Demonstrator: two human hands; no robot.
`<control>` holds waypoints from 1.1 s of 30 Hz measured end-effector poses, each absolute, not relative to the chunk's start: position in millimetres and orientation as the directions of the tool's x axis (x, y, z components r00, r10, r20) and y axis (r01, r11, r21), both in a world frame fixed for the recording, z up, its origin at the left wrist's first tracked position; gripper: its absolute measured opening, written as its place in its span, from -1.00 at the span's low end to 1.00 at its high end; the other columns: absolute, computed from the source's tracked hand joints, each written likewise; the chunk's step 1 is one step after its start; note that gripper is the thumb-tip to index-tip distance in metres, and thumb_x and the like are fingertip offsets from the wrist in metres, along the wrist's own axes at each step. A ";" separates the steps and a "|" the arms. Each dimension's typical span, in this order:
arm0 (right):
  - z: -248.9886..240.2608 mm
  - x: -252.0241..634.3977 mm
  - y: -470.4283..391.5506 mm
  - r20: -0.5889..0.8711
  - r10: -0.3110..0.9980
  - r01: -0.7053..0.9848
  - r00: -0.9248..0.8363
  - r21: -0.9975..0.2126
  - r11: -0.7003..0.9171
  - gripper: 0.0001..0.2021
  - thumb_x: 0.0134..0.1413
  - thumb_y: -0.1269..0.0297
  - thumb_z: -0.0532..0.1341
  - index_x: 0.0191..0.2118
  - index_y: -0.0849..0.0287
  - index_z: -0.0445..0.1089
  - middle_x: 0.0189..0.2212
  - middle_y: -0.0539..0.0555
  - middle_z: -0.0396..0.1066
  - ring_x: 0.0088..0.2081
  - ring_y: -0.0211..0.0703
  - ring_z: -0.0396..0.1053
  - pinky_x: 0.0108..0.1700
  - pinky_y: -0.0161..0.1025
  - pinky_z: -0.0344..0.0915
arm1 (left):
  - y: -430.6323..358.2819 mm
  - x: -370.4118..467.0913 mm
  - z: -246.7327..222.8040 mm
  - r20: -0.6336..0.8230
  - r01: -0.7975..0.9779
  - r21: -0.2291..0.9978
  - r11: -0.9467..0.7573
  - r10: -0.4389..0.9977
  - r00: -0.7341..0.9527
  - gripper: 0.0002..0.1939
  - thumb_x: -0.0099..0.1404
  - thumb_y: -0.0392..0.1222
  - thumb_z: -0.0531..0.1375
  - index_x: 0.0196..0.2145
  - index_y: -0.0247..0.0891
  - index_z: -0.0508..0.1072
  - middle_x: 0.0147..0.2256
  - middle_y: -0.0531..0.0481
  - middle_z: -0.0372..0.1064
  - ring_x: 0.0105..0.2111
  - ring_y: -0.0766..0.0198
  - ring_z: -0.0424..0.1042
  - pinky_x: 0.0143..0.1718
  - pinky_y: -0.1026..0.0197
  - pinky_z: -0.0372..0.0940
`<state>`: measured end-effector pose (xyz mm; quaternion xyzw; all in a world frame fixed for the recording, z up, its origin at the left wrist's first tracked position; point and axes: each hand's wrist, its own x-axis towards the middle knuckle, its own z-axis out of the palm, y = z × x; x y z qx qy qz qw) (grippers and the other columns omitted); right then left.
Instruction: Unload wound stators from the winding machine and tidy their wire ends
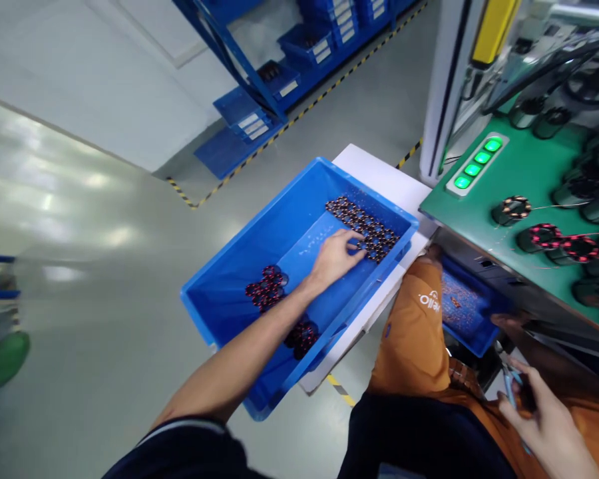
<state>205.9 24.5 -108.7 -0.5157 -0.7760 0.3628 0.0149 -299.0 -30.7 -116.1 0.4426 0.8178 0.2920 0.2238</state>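
Note:
My left hand (338,256) reaches into a large blue bin (259,233), its thumb and fingers curved beside the packed copper-and-black wound parts (369,229) at the bin's right end. Whether the fingertips hold one of them cannot be made out. Red-and-black wound parts (267,287) stand in the left part of the bin, and another group (302,338) sits near its front wall. At the lower right, my right hand (542,416) is closed round light-blue-handled pliers (509,386).
The bin rests on a white table (364,166). At right, a green workbench (529,173) carries wound parts, wires and a lit button panel (478,163). A person in an orange shirt (414,326) is close by, beside a smaller blue bin (482,342). Blue shelving (304,80) stands behind.

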 end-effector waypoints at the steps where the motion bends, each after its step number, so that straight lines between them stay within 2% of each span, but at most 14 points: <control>1: -104.7 200.8 22.3 -0.365 0.820 0.782 -0.441 -0.605 0.152 -0.43 -0.02 0.00 0.34 0.11 0.11 0.41 -0.36 0.02 0.52 -0.42 -0.10 0.53 -0.30 -0.21 0.52 | -25.0 -293.9 -97.3 -0.058 0.599 0.689 0.407 0.855 -0.515 -0.71 0.30 -0.17 0.33 -0.02 -0.21 0.54 -0.01 -0.07 0.51 -0.21 0.27 0.55 -0.06 0.13 0.45; 3: -96.7 191.9 19.2 -0.411 0.800 0.738 -0.436 -0.673 0.057 -0.47 -0.02 0.09 0.33 0.09 0.12 0.38 -0.38 -0.02 0.47 -0.41 -0.16 0.49 -0.27 -0.24 0.50 | -8.3 -278.1 -55.3 0.070 0.627 0.719 0.298 0.868 -0.492 -0.72 0.33 -0.07 0.32 -0.02 -0.14 0.55 -0.02 -0.03 0.52 -0.06 0.19 0.52 0.10 0.06 0.39; 6: -84.0 180.9 17.4 -0.477 0.751 0.680 -0.456 -0.731 -0.051 -0.47 0.02 0.16 0.30 0.15 0.12 0.36 -0.26 0.03 0.50 -0.26 -0.13 0.51 -0.16 -0.22 0.49 | 28.0 -241.1 3.2 0.366 0.714 0.697 -0.073 0.892 -0.266 -0.78 0.38 -0.07 0.28 -0.05 -0.14 0.56 -0.01 -0.04 0.54 0.02 0.14 0.49 0.15 0.04 0.34; 9: -70.4 172.8 15.1 -0.486 0.734 0.639 -0.474 -0.764 -0.092 -0.44 0.06 0.18 0.29 0.20 0.14 0.33 -0.20 0.06 0.49 -0.20 -0.13 0.49 -0.09 -0.20 0.47 | 72.3 -200.3 30.8 0.429 0.689 0.668 -0.283 0.902 -0.045 -0.74 0.43 -0.13 0.20 0.04 -0.15 0.51 0.08 -0.06 0.48 0.10 0.14 0.45 0.20 0.04 0.29; 12: -57.9 172.9 9.7 -0.473 0.731 0.596 -0.492 -0.795 -0.113 -0.44 0.11 0.18 0.28 0.23 0.14 0.29 -0.24 0.03 0.44 -0.24 -0.16 0.44 -0.09 -0.22 0.45 | 114.3 -175.5 21.2 0.348 0.703 0.658 -0.270 0.937 0.034 -0.71 0.45 -0.07 0.17 0.06 -0.18 0.47 0.04 -0.09 0.46 0.01 0.12 0.46 0.12 0.03 0.31; 15: -52.8 185.9 1.0 -0.451 0.739 0.567 -0.500 -0.816 -0.114 -0.52 0.14 0.18 0.26 0.18 0.11 0.33 -0.25 0.01 0.42 -0.22 -0.15 0.43 -0.05 -0.22 0.43 | 140.8 -173.1 2.3 0.298 0.758 0.603 -0.247 0.952 0.072 -0.74 0.44 0.00 0.18 -0.05 -0.18 0.50 -0.08 -0.06 0.48 -0.03 0.09 0.44 0.09 0.01 0.31; 17: -55.4 199.8 -6.5 -0.443 0.767 0.576 -0.464 -0.809 -0.119 -0.58 0.15 0.18 0.26 0.13 0.09 0.37 -0.23 0.02 0.46 -0.20 -0.14 0.44 -0.07 -0.23 0.43 | 142.9 -175.6 1.1 0.308 0.770 0.591 -0.241 0.950 0.061 -0.79 0.42 -0.02 0.20 -0.15 -0.18 0.52 -0.15 -0.04 0.49 -0.08 0.11 0.45 0.05 0.02 0.32; 20: -60.5 217.7 -19.5 -0.424 0.824 0.595 -0.376 -0.792 -0.135 -0.56 0.19 0.20 0.21 0.19 0.05 0.37 -0.19 0.02 0.50 -0.19 -0.12 0.47 -0.05 -0.20 0.44 | 118.2 -164.5 20.2 0.378 0.702 0.668 -0.248 0.925 -0.033 -0.88 0.37 -0.10 0.25 -0.23 -0.18 0.52 -0.18 -0.02 0.47 -0.19 0.19 0.46 -0.11 0.10 0.36; 23: -50.8 220.7 -29.9 -0.363 0.864 0.563 -0.349 -0.818 -0.116 -0.46 0.27 0.27 0.12 0.34 0.01 0.27 0.02 0.08 0.50 0.00 -0.08 0.47 0.11 -0.10 0.41 | 71.7 -128.1 44.2 0.481 0.656 0.691 -0.302 0.870 -0.106 -0.96 0.30 -0.18 0.31 -0.30 -0.14 0.52 -0.21 -0.01 0.44 -0.28 0.23 0.43 -0.29 0.16 0.36; 26: -24.0 210.7 -27.7 -0.266 0.875 0.512 -0.404 -0.859 -0.025 -0.41 0.24 0.36 0.13 0.38 -0.02 0.25 0.17 0.14 0.41 0.14 -0.02 0.40 0.20 -0.03 0.35 | 27.7 -84.4 51.2 0.497 0.643 0.680 -0.353 0.867 -0.049 -0.85 0.20 -0.25 0.39 -0.28 -0.06 0.54 -0.13 0.01 0.48 -0.19 0.18 0.45 -0.20 0.11 0.39; 27: -14.3 206.3 -24.2 -0.232 0.873 0.493 -0.429 -0.870 0.011 -0.39 0.23 0.39 0.13 0.38 -0.03 0.26 0.15 0.14 0.41 0.13 -0.02 0.39 0.19 -0.03 0.35 | 16.9 -71.7 48.8 0.479 0.625 0.696 -0.354 0.877 -0.037 -0.82 0.19 -0.26 0.41 -0.27 -0.03 0.55 -0.11 0.02 0.48 -0.17 0.17 0.46 -0.19 0.10 0.40; 30: 8.2 194.8 -12.9 -0.154 0.860 0.428 -0.487 -0.900 0.081 -0.32 0.20 0.48 0.11 0.41 -0.08 0.23 -0.07 0.08 0.41 -0.06 -0.11 0.39 0.04 -0.11 0.40 | -1.7 -45.1 34.2 0.396 0.542 0.780 -0.313 0.917 -0.040 -0.77 0.16 -0.23 0.47 -0.25 0.03 0.59 -0.09 0.06 0.51 -0.18 0.17 0.49 -0.20 0.10 0.42; 33: 17.2 189.3 -8.2 -0.111 0.855 0.384 -0.507 -0.917 0.109 -0.28 0.18 0.52 0.09 0.43 -0.10 0.20 -0.09 0.06 0.38 -0.08 -0.14 0.37 0.03 -0.12 0.38 | -5.6 -36.0 21.5 0.340 0.472 0.841 -0.266 0.937 -0.077 -0.77 0.12 -0.18 0.52 -0.28 0.04 0.62 -0.09 0.07 0.53 -0.21 0.17 0.50 -0.21 0.09 0.42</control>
